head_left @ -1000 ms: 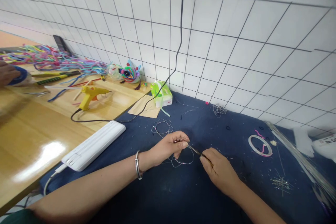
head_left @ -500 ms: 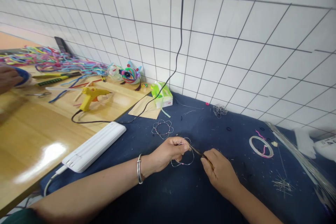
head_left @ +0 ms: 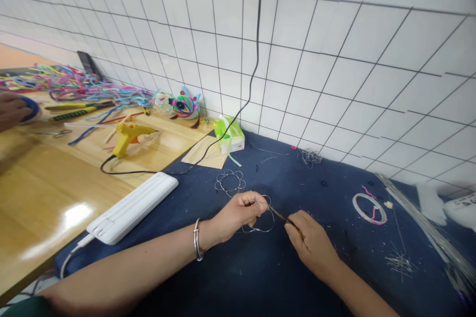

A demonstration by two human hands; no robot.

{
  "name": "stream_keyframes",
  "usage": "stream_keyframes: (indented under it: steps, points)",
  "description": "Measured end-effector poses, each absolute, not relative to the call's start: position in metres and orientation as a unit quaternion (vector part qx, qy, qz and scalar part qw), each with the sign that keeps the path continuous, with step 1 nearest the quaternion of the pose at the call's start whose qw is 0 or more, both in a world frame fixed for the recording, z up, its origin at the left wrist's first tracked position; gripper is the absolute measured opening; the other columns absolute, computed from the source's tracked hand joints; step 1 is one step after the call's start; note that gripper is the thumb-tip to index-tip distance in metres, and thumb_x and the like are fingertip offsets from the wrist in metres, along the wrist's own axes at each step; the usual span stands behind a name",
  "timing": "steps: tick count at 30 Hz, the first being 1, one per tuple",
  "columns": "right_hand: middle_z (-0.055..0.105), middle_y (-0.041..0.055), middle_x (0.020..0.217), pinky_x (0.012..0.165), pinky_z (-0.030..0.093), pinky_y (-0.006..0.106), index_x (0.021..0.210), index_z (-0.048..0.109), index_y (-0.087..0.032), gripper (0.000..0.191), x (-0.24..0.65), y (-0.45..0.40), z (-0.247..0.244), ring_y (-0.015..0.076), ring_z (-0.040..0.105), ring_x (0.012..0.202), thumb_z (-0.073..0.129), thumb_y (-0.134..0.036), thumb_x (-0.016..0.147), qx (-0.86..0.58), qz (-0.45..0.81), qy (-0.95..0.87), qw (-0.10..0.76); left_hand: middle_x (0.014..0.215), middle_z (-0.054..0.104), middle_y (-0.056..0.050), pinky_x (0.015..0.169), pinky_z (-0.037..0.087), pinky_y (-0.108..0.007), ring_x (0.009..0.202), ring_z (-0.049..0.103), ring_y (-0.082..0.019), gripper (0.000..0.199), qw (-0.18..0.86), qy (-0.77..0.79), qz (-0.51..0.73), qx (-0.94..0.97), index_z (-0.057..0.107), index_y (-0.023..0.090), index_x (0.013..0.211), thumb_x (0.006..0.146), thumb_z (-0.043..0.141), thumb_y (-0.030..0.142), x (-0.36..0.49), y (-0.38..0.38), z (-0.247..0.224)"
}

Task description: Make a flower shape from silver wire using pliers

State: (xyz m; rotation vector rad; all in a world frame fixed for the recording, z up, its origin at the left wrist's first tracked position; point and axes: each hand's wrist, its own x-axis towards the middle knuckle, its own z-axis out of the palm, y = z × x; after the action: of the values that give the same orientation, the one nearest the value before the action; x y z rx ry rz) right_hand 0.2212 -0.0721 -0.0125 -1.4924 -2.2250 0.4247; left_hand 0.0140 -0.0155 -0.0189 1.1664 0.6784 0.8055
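A thin wire loop point(head_left: 257, 230) is held above the dark blue worktop point(head_left: 238, 272), its lower curve hanging beneath the left hand point(head_left: 241, 213). That hand's grip is closed, thumb and fingers pinching the wire. The right hand point(head_left: 314, 240) has its grip wrapped around a slim dark tool point(head_left: 278, 215), whose tip reaches the left fingertips; whether the tip itself clamps the wire is too small to tell.

Just beyond the left hand lies a flower-shaped wire ring point(head_left: 230, 191). Farther back are a sheet of tan card point(head_left: 204, 153) and a green and white packet point(head_left: 232, 142), with a wire tangle point(head_left: 311, 157) near the tiled wall point(head_left: 290, 74). To the right lie a white ring point(head_left: 357, 212), a scatter of wire clippings point(head_left: 400, 263) and a bundle of long wires point(head_left: 420, 220). To the left, a white power strip-like block point(head_left: 133, 208) sits near a yellow glue gun point(head_left: 128, 137); another person's hand point(head_left: 11, 110) shows at the edge.
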Motion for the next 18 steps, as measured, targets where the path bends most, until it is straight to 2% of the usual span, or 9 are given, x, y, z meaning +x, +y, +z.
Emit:
stream_keyframes:
  steps: [4, 13, 18]
  points:
    - [0.047, 0.0012, 0.076, 0.068, 0.037, 0.029, 0.079, 0.047, -0.02, 0.02, 0.221, -0.0723, -0.0091, 0.0148, 0.045, 0.073, 0.034, -0.029, 0.09, -0.535, 0.178, -0.798, 0.213, 0.059, 0.042, 0.005, 0.047, 0.029, -0.018, 0.049, 0.037, -0.004, 0.021, 0.654, 0.311, 0.365, 0.585, 0.053, 0.013, 0.078, 0.08, 0.056, 0.033, 0.0118, -0.0157, -0.0166]
    - [0.048, 0.0021, 0.08, 0.07, 0.038, 0.03, 0.082, 0.049, -0.02, 0.018, 0.2222, -0.0707, -0.0067, 0.0152, 0.046, 0.076, 0.035, -0.029, 0.09, -0.529, 0.208, -0.796, 0.21, 0.06, 0.042, 0.005, 0.049, 0.032, -0.018, 0.051, 0.037, -0.005, 0.02, 0.6, 0.315, 0.355, 0.645, 0.052, 0.013, 0.078, 0.083, 0.05, 0.033, 0.0096, -0.0146, -0.0146]
    - [0.047, 0.0025, 0.079, 0.071, 0.038, 0.031, 0.081, 0.049, -0.019, 0.018, 0.2222, -0.0708, -0.0055, 0.0158, 0.046, 0.076, 0.035, -0.028, 0.09, -0.527, 0.194, -0.801, 0.207, 0.069, 0.047, 0.001, 0.056, 0.035, -0.02, 0.059, 0.042, -0.007, 0.017, 0.515, 0.327, 0.368, 0.701, 0.054, 0.014, 0.077, 0.083, 0.049, 0.029, 0.009, -0.0145, -0.0146]
